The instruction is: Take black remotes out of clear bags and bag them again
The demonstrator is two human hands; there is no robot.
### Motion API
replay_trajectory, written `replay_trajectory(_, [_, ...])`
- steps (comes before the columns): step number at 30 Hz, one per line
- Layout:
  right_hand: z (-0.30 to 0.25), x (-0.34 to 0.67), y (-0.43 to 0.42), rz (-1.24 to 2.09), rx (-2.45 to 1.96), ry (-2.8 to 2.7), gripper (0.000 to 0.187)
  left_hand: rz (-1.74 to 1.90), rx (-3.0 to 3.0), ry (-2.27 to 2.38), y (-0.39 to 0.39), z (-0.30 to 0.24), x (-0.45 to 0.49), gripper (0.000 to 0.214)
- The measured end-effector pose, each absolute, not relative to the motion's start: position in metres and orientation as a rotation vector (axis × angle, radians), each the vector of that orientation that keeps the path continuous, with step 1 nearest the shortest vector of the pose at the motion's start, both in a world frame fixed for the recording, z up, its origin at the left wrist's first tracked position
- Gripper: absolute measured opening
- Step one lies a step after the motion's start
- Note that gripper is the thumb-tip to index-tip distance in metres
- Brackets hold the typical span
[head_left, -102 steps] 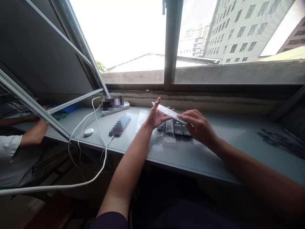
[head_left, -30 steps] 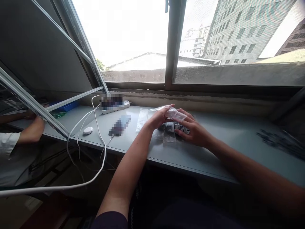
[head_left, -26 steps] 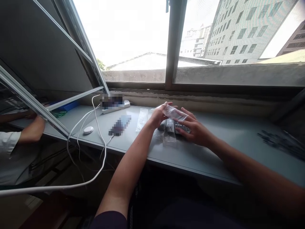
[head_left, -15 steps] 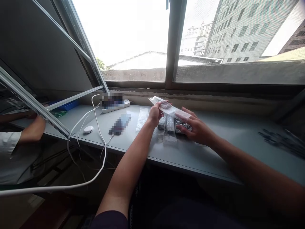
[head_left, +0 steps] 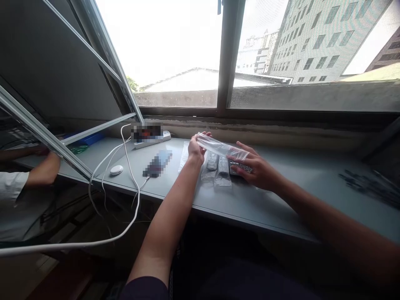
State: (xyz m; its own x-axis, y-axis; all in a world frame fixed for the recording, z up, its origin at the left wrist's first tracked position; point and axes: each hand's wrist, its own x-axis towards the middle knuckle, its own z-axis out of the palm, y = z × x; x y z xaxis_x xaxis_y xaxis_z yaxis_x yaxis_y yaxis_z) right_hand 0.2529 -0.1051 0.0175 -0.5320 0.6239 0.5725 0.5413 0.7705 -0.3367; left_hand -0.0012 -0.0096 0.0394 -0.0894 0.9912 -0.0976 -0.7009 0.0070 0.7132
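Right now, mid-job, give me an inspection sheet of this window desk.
Surface: grey desk, running along the window.
Job's things: clear plastic sleeve held above the desk; black remote control under the right hand; two bagged remotes beside it.
Clutter: pixelated phone, power strip, round white device, flat plastic bag.
Hands: left hand and right hand both hold the sleeve.
Cables: white cables drape over the front edge.
Surroundings: open window sash; co-worker's hand at far left.

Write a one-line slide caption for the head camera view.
The left hand and right hand hold a clear plastic sleeve above bagged remote controls on a grey desk.
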Motion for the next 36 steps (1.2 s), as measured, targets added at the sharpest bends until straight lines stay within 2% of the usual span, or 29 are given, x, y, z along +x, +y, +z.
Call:
replay_trajectory(6, [0.017,0.253,-0.107,0.178,-0.915,-2.312,0.069,1.247,0.696,0.639,-0.019,0.041,0.010,0.037])
replay_trajectory(9, [0.015,0.253,-0.105,0.172,-0.918,-2.317,0.073,1.052,0.820,0.602,-0.026,0.039,0.015,0.032])
replay_trajectory(12, [0.015,0.251,-0.105,0.161,-0.877,-2.302,0.068,1.053,0.836,0.598,-0.027,0.038,0.016,0.025])
replay_trajectory(18, [0.028,0.247,-0.112,0.037,-0.844,-2.057,0.050,1.315,0.610,0.649,-0.017,0.038,0.006,0.020])
replay_trajectory(23, [0.018,0.255,-0.101,-0.022,-1.125,-2.068,0.049,1.406,0.483,0.638,-0.012,0.036,0.001,0.009])
replay_trajectory(29, [-0.011,0.265,-0.081,0.050,-1.523,-2.162,0.053,1.416,0.438,0.636,-0.014,0.040,0.003,0.014])
replay_trajectory(36, [-0.020,0.268,-0.076,0.044,-1.617,-2.133,0.055,1.403,0.470,0.639,-0.016,0.040,0.005,0.017])
